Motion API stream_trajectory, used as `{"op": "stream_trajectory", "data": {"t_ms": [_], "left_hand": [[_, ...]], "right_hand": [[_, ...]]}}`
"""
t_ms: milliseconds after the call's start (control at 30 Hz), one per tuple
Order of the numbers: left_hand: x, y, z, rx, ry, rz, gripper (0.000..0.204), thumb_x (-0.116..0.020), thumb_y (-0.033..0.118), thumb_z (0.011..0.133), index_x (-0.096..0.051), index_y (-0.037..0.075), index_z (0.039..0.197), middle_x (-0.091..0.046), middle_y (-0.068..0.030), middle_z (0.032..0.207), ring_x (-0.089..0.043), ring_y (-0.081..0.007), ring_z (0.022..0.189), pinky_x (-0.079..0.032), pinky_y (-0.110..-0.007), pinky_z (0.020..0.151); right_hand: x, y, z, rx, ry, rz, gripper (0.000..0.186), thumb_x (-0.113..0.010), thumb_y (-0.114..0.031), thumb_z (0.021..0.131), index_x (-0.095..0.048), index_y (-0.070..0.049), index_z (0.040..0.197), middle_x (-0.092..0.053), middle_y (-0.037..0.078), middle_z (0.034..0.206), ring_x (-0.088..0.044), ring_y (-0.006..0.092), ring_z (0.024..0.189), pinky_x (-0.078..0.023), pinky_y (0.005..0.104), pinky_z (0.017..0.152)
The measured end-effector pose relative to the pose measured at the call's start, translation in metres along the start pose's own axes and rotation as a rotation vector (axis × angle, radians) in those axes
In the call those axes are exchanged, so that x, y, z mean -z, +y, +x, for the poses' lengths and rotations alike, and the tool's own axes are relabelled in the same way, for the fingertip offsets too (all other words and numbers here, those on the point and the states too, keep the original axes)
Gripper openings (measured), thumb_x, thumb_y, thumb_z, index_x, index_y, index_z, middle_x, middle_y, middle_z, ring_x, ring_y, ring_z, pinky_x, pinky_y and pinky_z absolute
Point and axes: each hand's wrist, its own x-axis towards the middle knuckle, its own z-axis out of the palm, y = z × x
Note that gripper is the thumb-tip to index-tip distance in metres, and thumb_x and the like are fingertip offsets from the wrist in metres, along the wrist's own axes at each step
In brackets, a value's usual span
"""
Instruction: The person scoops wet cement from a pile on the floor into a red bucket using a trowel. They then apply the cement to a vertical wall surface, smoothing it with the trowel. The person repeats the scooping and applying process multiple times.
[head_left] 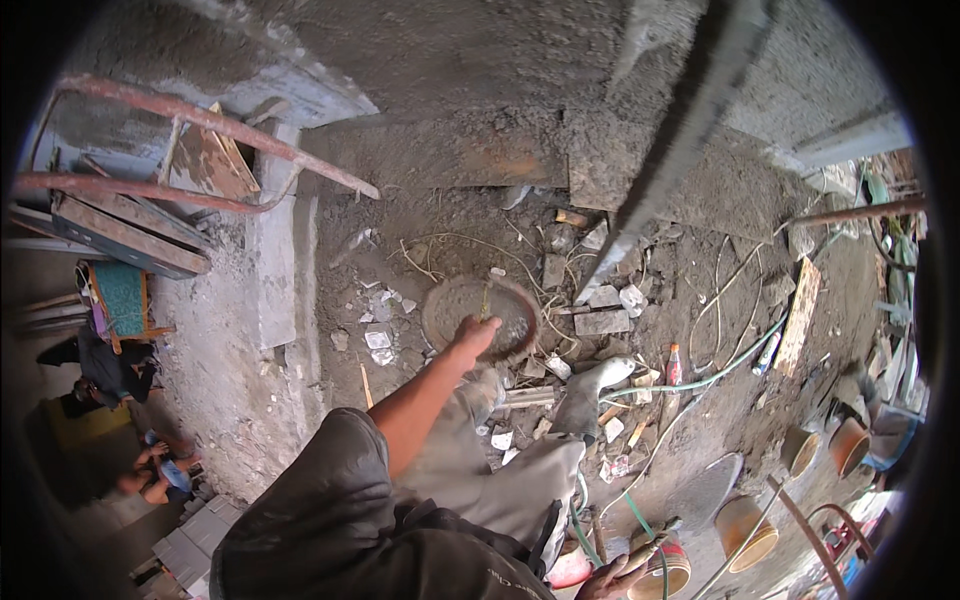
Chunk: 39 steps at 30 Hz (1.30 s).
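Note:
My left hand (478, 332) reaches into a round, rimmed pan (526, 327) of grey material on the rubble-covered ground, its fingers closed on a slim yellowish tool (485, 298). At the lower right edge, my right hand (614, 578) grips a dirty stick-like handle (650, 545) above a mortar-stained bucket (673, 575). A green hose (700, 382) runs past my right side, and my trouser leg and boot (607, 377) stand just right of the pan.
A long dark beam (670, 150) slants from above. Rusty metal frames (220, 130) stand upper left, beside a concrete ledge (272, 260). Cords, rubble, a plastic bottle (674, 368) and a plank (797, 315) lie rightward, near several buckets (748, 533). People (160, 465) are at the far left.

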Motion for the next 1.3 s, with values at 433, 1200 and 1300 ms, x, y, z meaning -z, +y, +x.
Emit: {"op": "stream_trajectory", "data": {"t_ms": [433, 1200, 1300], "left_hand": [[0.122, -0.032, 0.250, -0.055, 0.031, -0.315, 0.033, -0.061, 0.029, 0.087, -0.061, 0.002, 0.106, -0.064, -0.0109, 0.096, -0.060, -0.0247, 0.090, -0.048, -0.040, 0.078], [0.176, -0.089, 0.012, -0.456, -0.094, -0.001, 0.046, -0.061, 0.011, 0.087, -0.049, 0.001, 0.130, -0.057, -0.0182, 0.126, -0.060, -0.0291, 0.111, -0.047, -0.036, 0.093], [0.157, -0.079, 0.043, -0.311, 0.161, -0.203, 0.047, -0.060, 0.011, 0.087, -0.047, 0.000, 0.131, -0.056, -0.0198, 0.125, -0.058, -0.0310, 0.114, -0.045, -0.037, 0.095]], "right_hand": [[-0.108, -0.028, 0.006, -0.063, -0.610, -0.469, 0.057, -0.057, -0.037, 0.091, -0.039, -0.005, 0.135, -0.049, 0.025, 0.126, -0.050, 0.0470, 0.103, -0.040, 0.0507, 0.088], [-0.480, -0.158, 0.116, 0.739, -0.929, -0.848, 0.047, -0.052, -0.020, 0.087, -0.039, -0.009, 0.131, -0.058, 0.023, 0.111, -0.060, 0.0440, 0.095, -0.050, 0.0523, 0.076], [-0.594, -0.178, 0.148, 1.013, -0.871, -1.146, 0.046, -0.052, -0.019, 0.088, -0.041, -0.006, 0.130, -0.058, 0.016, 0.119, -0.061, 0.0355, 0.105, -0.052, 0.0464, 0.082]]}}
